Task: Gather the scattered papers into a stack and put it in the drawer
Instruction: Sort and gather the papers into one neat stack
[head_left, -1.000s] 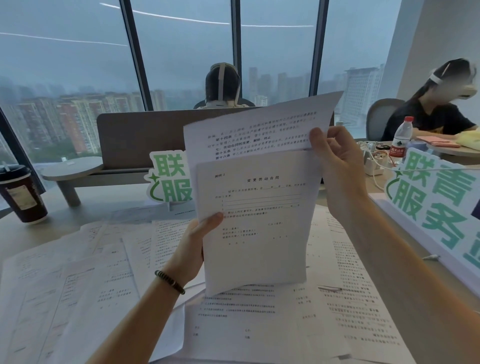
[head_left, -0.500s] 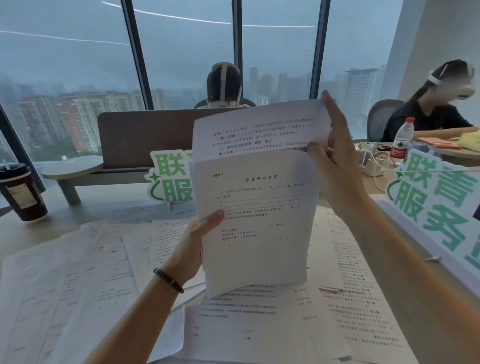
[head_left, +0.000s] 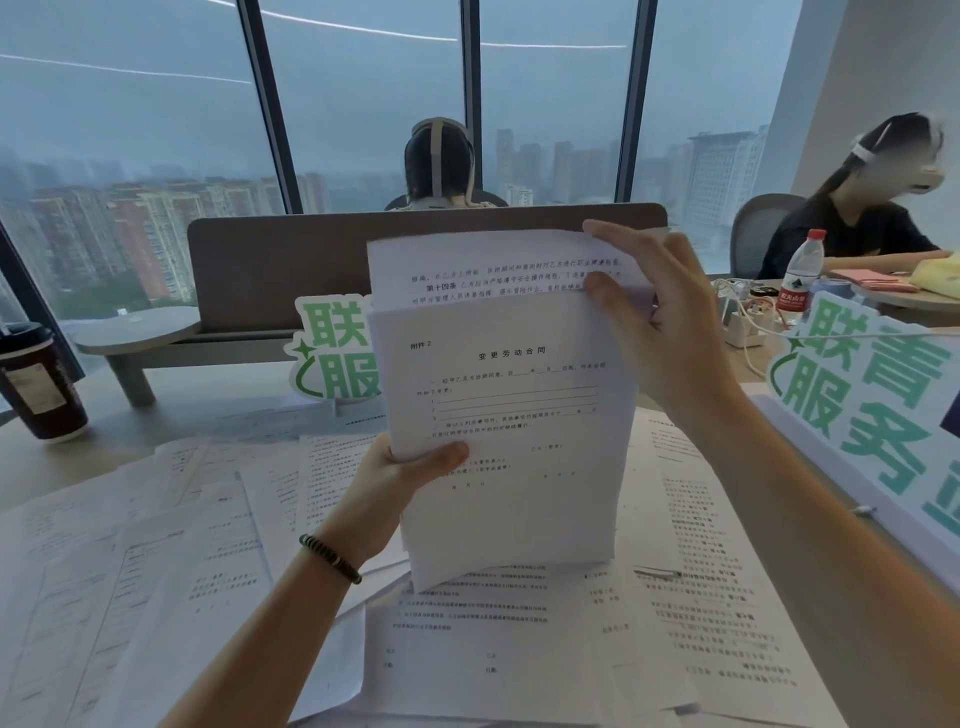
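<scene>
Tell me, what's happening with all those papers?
A person is collecting printed sheets. The left hand holds a small stack of papers upright above the desk. The right hand pinches the top of a sheet that sticks up behind the front one, lining it up with the stack. Many more loose pages lie spread over the desk underneath. No drawer is in view.

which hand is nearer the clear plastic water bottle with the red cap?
Right. The right hand grips the upper right of the held white paper sheets, on the side of the clear plastic water bottle with the red cap; the left hand pinches the sheets' lower left edge, farther away.
</scene>
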